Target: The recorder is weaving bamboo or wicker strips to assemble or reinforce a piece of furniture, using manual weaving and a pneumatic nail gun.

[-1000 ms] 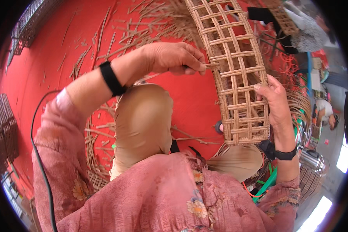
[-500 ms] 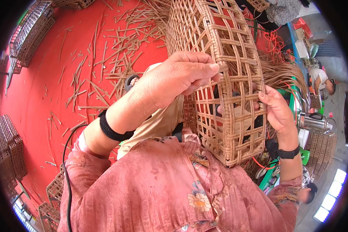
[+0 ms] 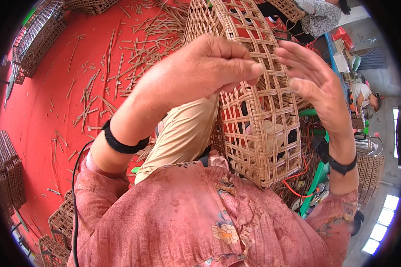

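A brown woven wicker basket (image 3: pixel 259 129) leans on its side against my lap, its open lattice facing up and to the right. Above its near edge, my left hand (image 3: pixel 218 64) is closed in a pinch, thumb against the fingers. What the pinch holds, if anything, is too small to make out. Over the basket's right side, my right hand (image 3: pixel 314 84) is raised with its fingers stretched out and apart from the thumb. No strip shows clearly between the two hands.
Cut wicker offcuts (image 3: pixel 91 98) lie scattered over the red floor covering (image 3: pixel 44 120). Finished baskets (image 3: pixel 6 169) stand at the left. An orange cord (image 3: pixel 294 191), a metal flask (image 3: pixel 365 144) and a co-worker in a patterned top (image 3: pixel 323 18) are at the right.
My right hand has let go of the basket's right edge and moved up with its fingers spread. My left hand has risen slightly, still pinched. The basket has shifted a little to the left.
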Available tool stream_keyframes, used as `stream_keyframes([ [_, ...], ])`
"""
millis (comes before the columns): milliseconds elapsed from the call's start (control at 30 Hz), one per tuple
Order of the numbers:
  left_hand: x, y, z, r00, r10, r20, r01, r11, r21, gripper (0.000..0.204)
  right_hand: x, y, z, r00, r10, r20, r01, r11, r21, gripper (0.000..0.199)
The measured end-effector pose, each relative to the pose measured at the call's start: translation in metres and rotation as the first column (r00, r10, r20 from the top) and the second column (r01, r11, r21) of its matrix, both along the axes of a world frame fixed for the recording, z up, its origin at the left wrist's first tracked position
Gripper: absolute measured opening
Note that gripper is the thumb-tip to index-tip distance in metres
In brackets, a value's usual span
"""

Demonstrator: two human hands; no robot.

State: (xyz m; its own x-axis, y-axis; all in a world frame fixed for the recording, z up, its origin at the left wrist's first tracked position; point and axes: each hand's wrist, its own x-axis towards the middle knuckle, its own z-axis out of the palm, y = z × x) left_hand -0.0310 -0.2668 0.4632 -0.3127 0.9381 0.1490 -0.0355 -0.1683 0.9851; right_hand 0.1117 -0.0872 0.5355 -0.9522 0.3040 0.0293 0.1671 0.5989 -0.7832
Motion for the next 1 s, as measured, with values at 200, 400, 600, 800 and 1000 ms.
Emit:
stream_keyframes([
  [200,-0.005,-0.033,0.041,0.934,0.358,0.002,-0.353,0.922,0.158,0.026,-0.036,-0.014,0.012,0.886,0.406,0.223,-0.352,0.903,-0.248,0.026],
  [400,-0.032,-0.008,0.0,0.98,-0.083,0.179,-0.056,0.752,0.657,0.029,-0.016,0.006,0.014,0.939,0.296,-0.173,-0.343,0.825,-0.45,0.026],
  [600,0.041,0.043,-0.049,0.641,0.499,-0.583,-0.29,0.861,0.418,0.035,0.014,0.027,0.024,0.937,0.202,-0.286,-0.324,0.812,-0.485,0.026],
  [800,0.111,0.055,-0.042,0.61,0.442,-0.657,-0.291,0.897,0.333,0.055,0.029,0.038,0.023,0.998,-0.054,-0.035,0.031,0.88,-0.474,0.026],
  [1000,0.122,0.058,-0.049,0.514,0.393,-0.762,-0.277,0.917,0.286,0.06,0.021,0.051,-0.01,0.918,-0.082,0.388,0.185,0.954,-0.237,0.018],
])
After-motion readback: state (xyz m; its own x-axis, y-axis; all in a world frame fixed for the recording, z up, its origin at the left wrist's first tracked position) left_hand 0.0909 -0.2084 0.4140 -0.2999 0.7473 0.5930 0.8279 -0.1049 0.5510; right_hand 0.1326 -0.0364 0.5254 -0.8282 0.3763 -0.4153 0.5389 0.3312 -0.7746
